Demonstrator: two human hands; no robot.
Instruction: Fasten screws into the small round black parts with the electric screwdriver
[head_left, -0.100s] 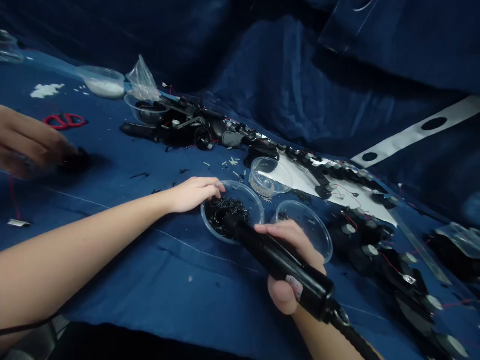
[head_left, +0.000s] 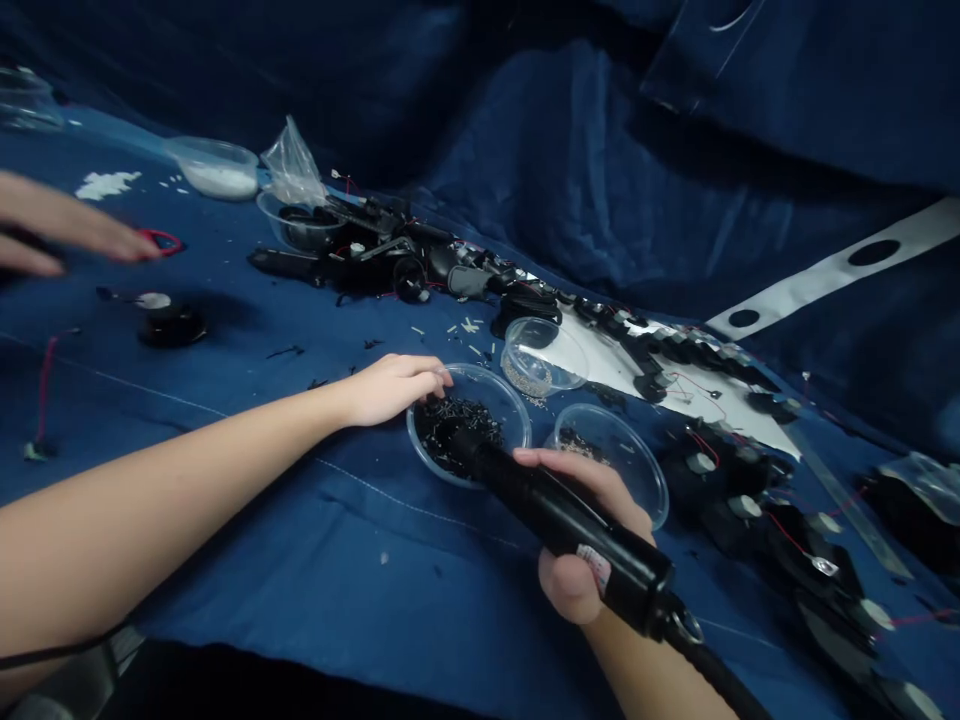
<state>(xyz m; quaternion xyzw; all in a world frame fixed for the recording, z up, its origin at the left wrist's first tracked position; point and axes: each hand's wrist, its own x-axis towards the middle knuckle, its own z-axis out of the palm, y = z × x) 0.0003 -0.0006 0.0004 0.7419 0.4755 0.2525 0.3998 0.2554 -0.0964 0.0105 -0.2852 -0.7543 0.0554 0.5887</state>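
Note:
My right hand (head_left: 600, 500) is wrapped round a black electric screwdriver (head_left: 566, 520) with a cord at its rear end. The screwdriver's front end points down into a round clear plastic bowl (head_left: 517, 402) of small dark screws (head_left: 469, 412); its tip is lost among them. My left hand (head_left: 397, 388) is at the bowl's left rim, its fingers curled over the edge and the fingertips partly hidden inside. Just right of this bowl, partly behind my right hand, is a second clear bowl (head_left: 652, 465) with some small dark pieces.
Another person's hand (head_left: 67, 225) reaches in from the left, near red-handled scissors (head_left: 169, 240) and a round black part (head_left: 172, 325). A third clear tub (head_left: 540, 350) holds small grey bits. Black parts with red wires (head_left: 750, 510) line the right; tools (head_left: 405, 255) lie behind.
The other person's hand has moved up and away from the round black part, which now lies uncovered on the cloth. My hands and the screwdriver stay almost as they were.

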